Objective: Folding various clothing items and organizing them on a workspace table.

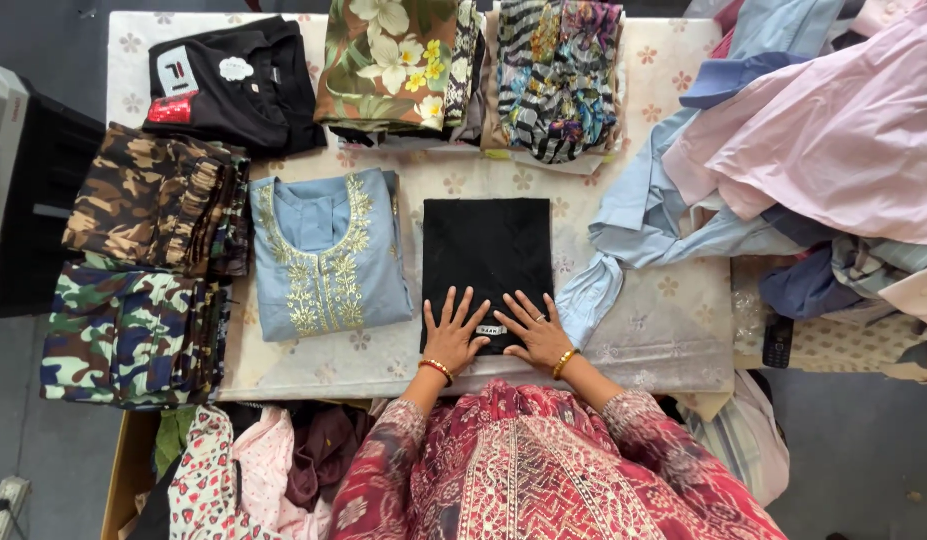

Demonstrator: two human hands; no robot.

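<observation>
Both hands lie flat, palms down, on the near edge of a folded black garment (486, 262) that sits in the middle of the bench (673, 320). The left hand (453, 335) has its grip spread, fingers fanned wide and pressing on the cloth's lower left corner; it pinches nothing. The right hand (536, 332) is also spread flat, fingers splayed toward the left hand, beside a small white label at the garment's near edge. Each wrist wears a bangle, and both sleeves are of red patterned cloth.

Just left of the black garment lies a folded light blue tunic with gold embroidery (328, 252), close to it but not overlapping. Farther left sit two stacks of camouflage cloth (148, 270), one brown, one green and blue. At the far edge of the bench lie a folded black top (233, 85), a floral folded piece (388, 65) and a striped multicoloured piece (558, 75). To the right, a loose heap of pink and pale blue shirts (803, 150) spills over the bench, one blue sleeve reaching down close to the right hand.
</observation>
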